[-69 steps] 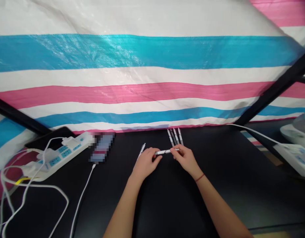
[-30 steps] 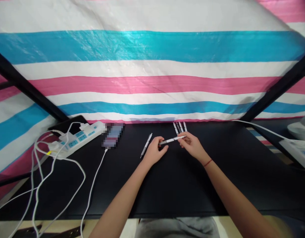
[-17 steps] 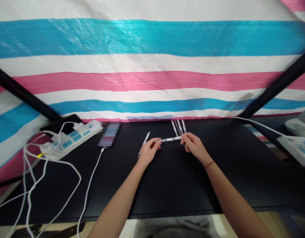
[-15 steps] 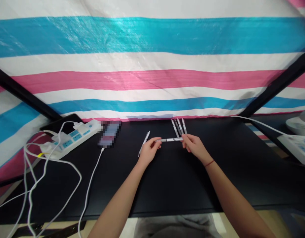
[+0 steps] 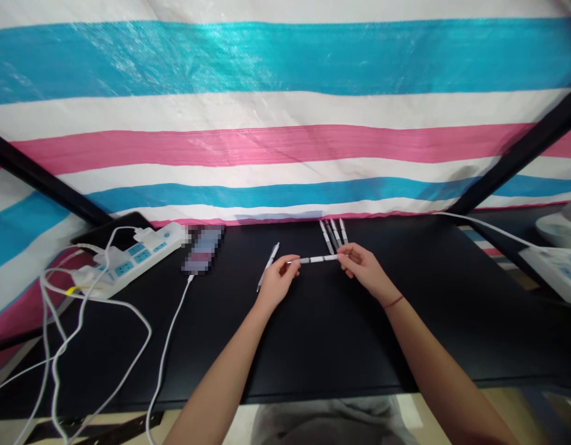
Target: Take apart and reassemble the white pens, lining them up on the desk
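Observation:
A white pen [image 5: 317, 259] with grey and dark bands lies level between my hands, above the black table. My left hand [image 5: 279, 277] pinches its left end between thumb and fingers. At the pen's right end, my right hand [image 5: 358, 264] has its fingers and thumb closed on the tip. Another white pen [image 5: 268, 266] lies slanted on the table, just left of my left hand and partly hidden by it. Beyond my right hand, several similar pens [image 5: 333, 235] lie side by side in a fan near the back edge.
On the black table [image 5: 332, 346], a white power strip [image 5: 141, 259] with plugs and loose white cables [image 5: 86, 309] fills the left side. A phone [image 5: 204, 247] charges beside it. Another white socket block [image 5: 554, 272] is at far right. A striped sheet [image 5: 285, 148] hangs behind.
The view has shifted slightly. Both hands still hold the pen, its right end now tilted up a little, with hardly any other movement.

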Motion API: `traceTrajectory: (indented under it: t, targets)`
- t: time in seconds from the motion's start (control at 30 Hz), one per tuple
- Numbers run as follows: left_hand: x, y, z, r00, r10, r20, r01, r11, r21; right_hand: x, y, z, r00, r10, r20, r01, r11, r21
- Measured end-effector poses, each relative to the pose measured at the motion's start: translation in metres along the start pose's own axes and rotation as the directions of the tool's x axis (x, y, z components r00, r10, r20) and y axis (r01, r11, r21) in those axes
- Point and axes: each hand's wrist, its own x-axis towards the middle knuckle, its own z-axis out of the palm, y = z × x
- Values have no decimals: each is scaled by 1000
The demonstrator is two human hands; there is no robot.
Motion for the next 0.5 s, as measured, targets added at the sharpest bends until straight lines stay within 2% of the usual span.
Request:
traceTrajectory:
  t: [0.07, 0.2, 0.27, 0.37, 0.43, 0.5]
  targets:
    - [0, 1, 0, 1000, -1, -1, 1, 1000, -16, 0, 0, 0, 999, 29, -21, -29, 1000, -12]
    - [0, 0, 1, 1000, 3, -1, -3, 1000, -20, 0, 0, -1, 994, 110, -27, -113, 978, -175]
    - [0, 0, 1, 1000, 12, -7, -12, 1000, -25, -1, -1, -2, 997, 75, -4, -74, 986, -150]
    - [0, 1, 1, 1000, 16, -20, -17, 999, -44, -1, -2, -3, 999, 9, 34, -8, 1000, -14]
    - [0, 2, 0, 1000, 15, -24, -16, 999, -52, 0, -2, -3, 999, 21, 25, -21, 1000, -5]
    - [0, 2, 0, 1000, 15, -20, -16, 998, -54, 0, -1, -3, 997, 73, 2, -73, 995, -71]
